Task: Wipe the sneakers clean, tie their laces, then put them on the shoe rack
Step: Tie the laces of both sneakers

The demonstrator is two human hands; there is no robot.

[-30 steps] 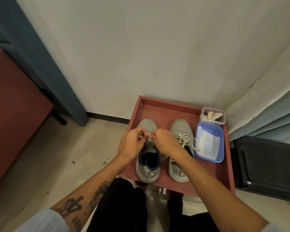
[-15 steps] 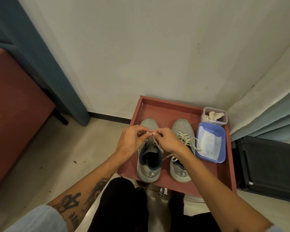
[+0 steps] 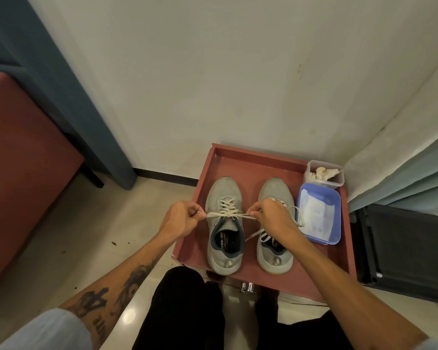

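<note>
Pulling a pale lace (image 3: 228,215) taut, we pinch one end in the curled fingers (image 3: 196,213) of our left hand (image 3: 181,219) and the other in those of our right hand (image 3: 273,219), the strand running straight between them across the left sneaker (image 3: 225,256). It stands toe to the wall on a red tray (image 3: 238,157). The right sneaker (image 3: 276,190) stands just beside it, partly under our right hand, laces loose, near a blue tub (image 3: 335,198).
</note>
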